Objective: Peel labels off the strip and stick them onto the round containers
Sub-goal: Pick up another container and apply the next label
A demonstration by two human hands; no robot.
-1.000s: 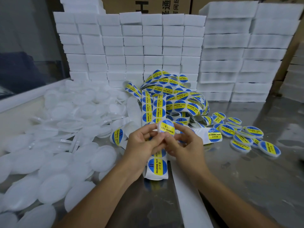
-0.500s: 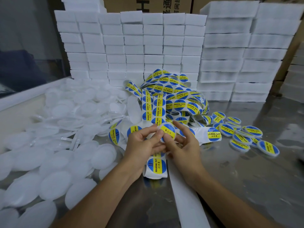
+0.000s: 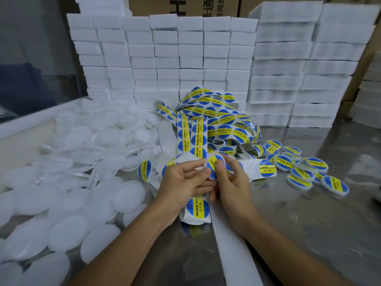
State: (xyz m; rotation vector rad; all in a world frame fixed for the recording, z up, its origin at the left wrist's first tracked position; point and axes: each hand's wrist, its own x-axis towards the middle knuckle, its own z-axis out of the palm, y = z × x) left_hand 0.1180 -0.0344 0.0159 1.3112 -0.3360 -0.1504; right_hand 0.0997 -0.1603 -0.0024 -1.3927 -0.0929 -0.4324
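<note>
Between both hands I hold a round white container (image 3: 213,165) with a blue and yellow label on its face. My left hand (image 3: 183,183) grips its left edge with thumb and fingers. My right hand (image 3: 232,182) presses its thumb on the label. The label strip (image 3: 196,210) hangs under my hands, one label showing, and runs back into a tangled pile of strip (image 3: 218,124). Unlabelled white containers (image 3: 82,162) are heaped at the left. Several labelled containers (image 3: 303,172) lie at the right.
Stacks of white foam blocks (image 3: 185,58) wall off the back, with cardboard boxes behind them. Bare white backing paper (image 3: 233,250) trails toward me across the metal table (image 3: 309,234). A raised white ledge (image 3: 31,120) borders the left side.
The container has tilted and the label now lies flatter on it. My right thumb has moved onto the label. Both hands stay at the same place.
</note>
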